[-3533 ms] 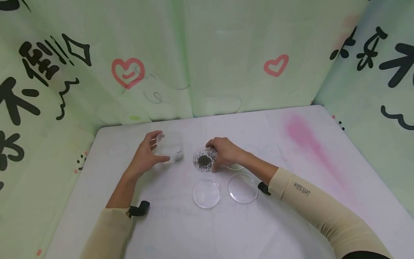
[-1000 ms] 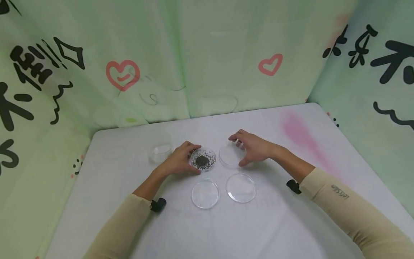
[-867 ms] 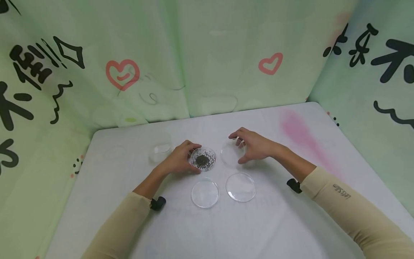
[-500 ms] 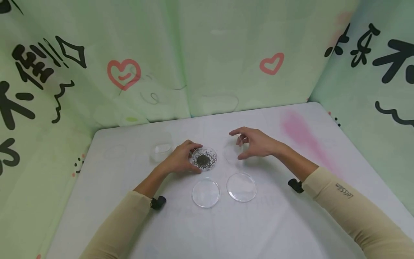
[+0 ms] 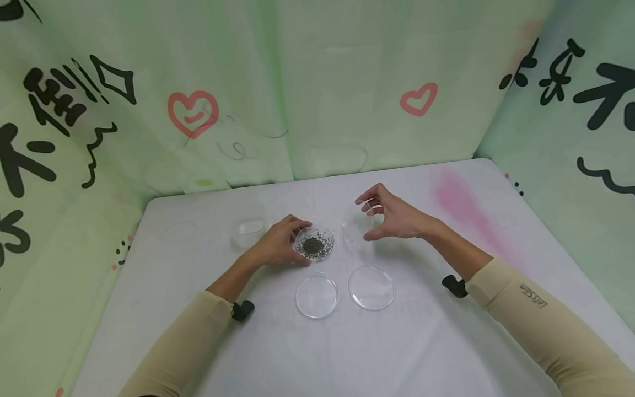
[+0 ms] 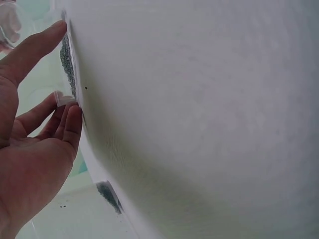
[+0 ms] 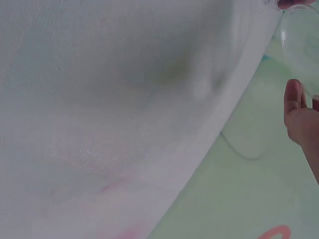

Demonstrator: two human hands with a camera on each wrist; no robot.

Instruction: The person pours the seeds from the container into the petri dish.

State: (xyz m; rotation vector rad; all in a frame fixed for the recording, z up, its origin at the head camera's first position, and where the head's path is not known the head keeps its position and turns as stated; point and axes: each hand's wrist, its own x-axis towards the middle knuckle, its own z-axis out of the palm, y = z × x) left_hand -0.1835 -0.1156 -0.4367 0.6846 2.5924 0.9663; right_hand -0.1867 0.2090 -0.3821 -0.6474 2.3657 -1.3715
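A round clear petri dish [image 5: 315, 244] with dark grains heaped in its middle lies on the white table. My left hand [image 5: 280, 242] holds its left side between thumb and fingers; the left wrist view shows the dark grains [image 6: 68, 59] nearly edge-on beside the hand. To its right, a second clear petri dish [image 5: 353, 226] is raised and tilted, gripped at its right edge by my right hand [image 5: 397, 215]. It holds no grains that I can see. In the right wrist view this dish [image 7: 299, 40] is partly cut off by the frame.
Two clear round dishes or lids, one left [image 5: 316, 296] and one right [image 5: 371, 288], lie flat nearer the front. A clear container [image 5: 248, 227] stands left of my left hand. Green curtains [image 5: 317, 110] with drawings rise behind the table [image 5: 307, 358].
My left hand has gone from the clear container to the grain-filled petri dish, which my right hand left. My right hand has since lifted and tilted the other petri dish.
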